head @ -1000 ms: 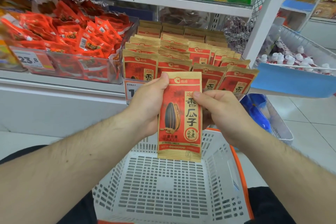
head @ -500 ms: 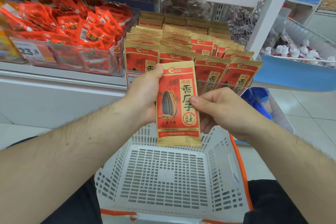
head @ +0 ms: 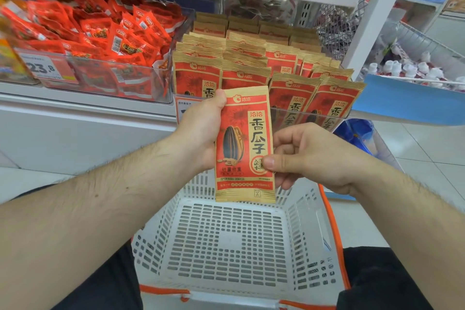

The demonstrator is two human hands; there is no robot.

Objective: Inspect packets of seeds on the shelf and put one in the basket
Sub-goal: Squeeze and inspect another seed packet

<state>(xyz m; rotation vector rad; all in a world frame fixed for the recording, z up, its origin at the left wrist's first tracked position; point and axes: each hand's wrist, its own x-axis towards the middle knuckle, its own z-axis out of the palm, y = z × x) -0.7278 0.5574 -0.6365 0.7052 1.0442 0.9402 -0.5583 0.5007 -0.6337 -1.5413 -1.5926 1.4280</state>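
Both hands grasp the seed packet (head: 244,143) upright above the white basket (head: 234,246): the left hand (head: 201,131) still at its upper edge, while the right hand (head: 309,156) has slid lower, thumb now pinching near the bottom.

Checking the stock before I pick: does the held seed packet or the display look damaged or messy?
Nothing stands out. The seed packet looks flat and intact in both hands; the shelf packets stand in neat rows, and the basket is undamaged.

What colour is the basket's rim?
Orange rim on a white basket, seen in the head view.
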